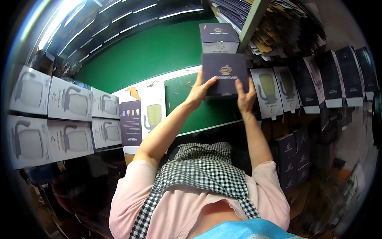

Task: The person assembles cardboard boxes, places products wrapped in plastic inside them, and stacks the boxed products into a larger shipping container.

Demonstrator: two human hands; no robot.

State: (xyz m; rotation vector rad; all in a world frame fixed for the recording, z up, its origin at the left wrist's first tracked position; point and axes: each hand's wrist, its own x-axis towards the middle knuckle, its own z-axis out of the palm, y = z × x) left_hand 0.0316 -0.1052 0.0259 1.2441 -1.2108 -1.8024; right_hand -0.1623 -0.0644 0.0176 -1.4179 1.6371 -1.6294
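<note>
A dark purple box (225,73) with a gold emblem on its face is held up at arm's length between both hands, near the top middle of the view. The left hand (197,91) clasps its left edge, thumb on the front face and fingers wrapped behind; the right hand (246,96) presses against its lower right corner, fingers spread up along the side. Each grip is closed on the box, so it hangs between the two palms, its face tilted slightly.

Just above it, touching or nearly touching its top edge, sits a second box (219,38) of the same kind, dark on top with a white side panel. Behind both stretches a green table (147,53), with a white strip along its edge.

To the right of the held box stands a row of white boxes (268,93) picturing a jug, followed by darker boxes (342,75) running off towards the rim. Above these, stacks of flat cardboard (278,32) fill a shelf. More small purple boxes (290,159) are piled lower down on the right.

On the left, grey-white cartons (63,119) printed with a jug are stacked in two rows, and another tall carton (141,117) stands near the left forearm.

The person wears a pink shirt (127,191) under a black-and-white checked apron (199,171).
</note>
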